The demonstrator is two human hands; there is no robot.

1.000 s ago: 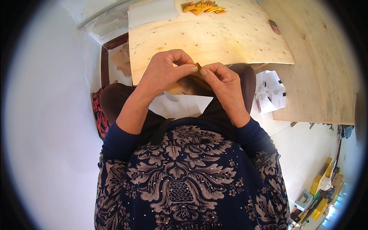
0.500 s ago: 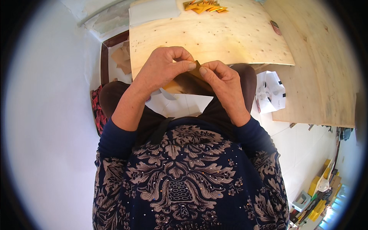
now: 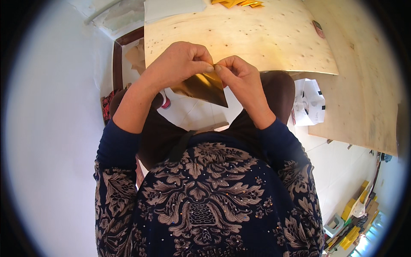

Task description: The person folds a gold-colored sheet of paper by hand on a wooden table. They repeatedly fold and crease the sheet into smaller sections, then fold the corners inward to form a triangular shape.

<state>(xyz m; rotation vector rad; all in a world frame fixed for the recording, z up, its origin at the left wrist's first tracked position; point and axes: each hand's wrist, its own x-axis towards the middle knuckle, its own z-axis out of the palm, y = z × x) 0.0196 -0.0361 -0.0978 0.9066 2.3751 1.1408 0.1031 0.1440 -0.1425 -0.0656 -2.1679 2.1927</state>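
Left hand: the left hand (image 3: 184,64) is in a pinch, thumb and forefinger closed on the top of the gold sheet (image 3: 203,88).
Right hand: the right hand (image 3: 237,75) is also in a narrow pinch on the top of the same sheet, thumb tip just beside the left one.
Gold sheet: shiny, held up by both hands at the near edge of the plywood surface (image 3: 239,43); hangs below the fingers, one pointed corner down past that edge, over the pale tiled floor (image 3: 192,112) between the knees. Exact fold under the fingertips hidden.
Folded gold pieces: overlapping row of folded gold pieces (image 3: 237,3) by the far edge of the surface, partly cut off by the frame.
Pale sheets: pale flat sheet (image 3: 171,9) at the far left corner; can't tell if it's one or a stack.
Handset: small red handset (image 3: 318,29) near the right edge.
White bag: white bag (image 3: 309,103) off the near right corner, beside the right knee (image 3: 277,94).
Second board: larger plywood board (image 3: 359,85), just right of the surface.
Brown paper: crumpled brown paper (image 3: 136,55), off the left edge.
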